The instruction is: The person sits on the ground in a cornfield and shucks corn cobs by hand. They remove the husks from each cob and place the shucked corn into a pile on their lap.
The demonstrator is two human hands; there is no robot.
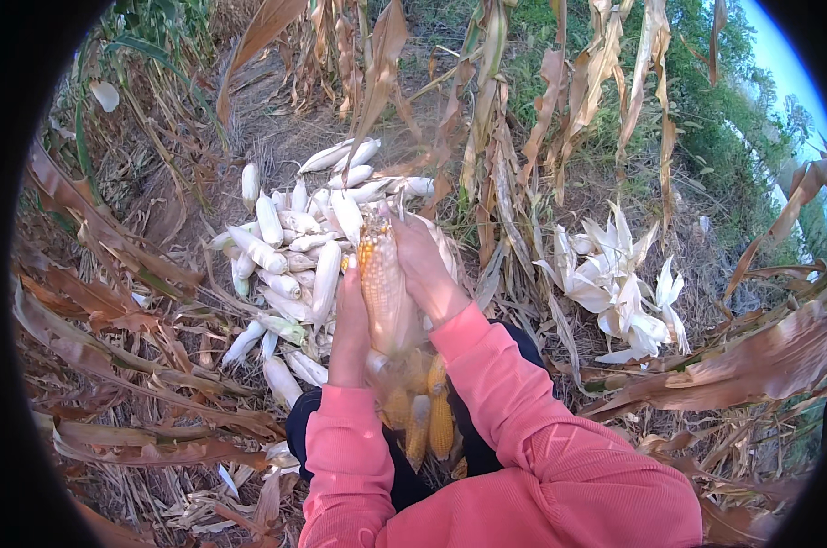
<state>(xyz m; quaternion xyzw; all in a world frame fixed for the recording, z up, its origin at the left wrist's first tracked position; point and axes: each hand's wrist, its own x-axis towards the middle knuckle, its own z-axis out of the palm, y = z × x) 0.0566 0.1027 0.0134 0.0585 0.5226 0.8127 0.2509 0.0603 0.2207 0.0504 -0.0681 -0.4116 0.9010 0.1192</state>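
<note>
Gripping 1 pale-husked corn ear (388,297) from 2 sides, the left hand (350,315) and right hand (421,263) are holding it in front of the body, yellow kernels showing near its top. Bare yellow cobs (440,425) are lying between the legs (306,420). Husk-covered ears (272,224) are sprawling ahead across littered, earthy ground (258,100); whitish husks (628,297) are resting rightward. Dry stalks (486,100) are ringing this outdoor patch, blue sky (779,46) showing at upper right.
</note>
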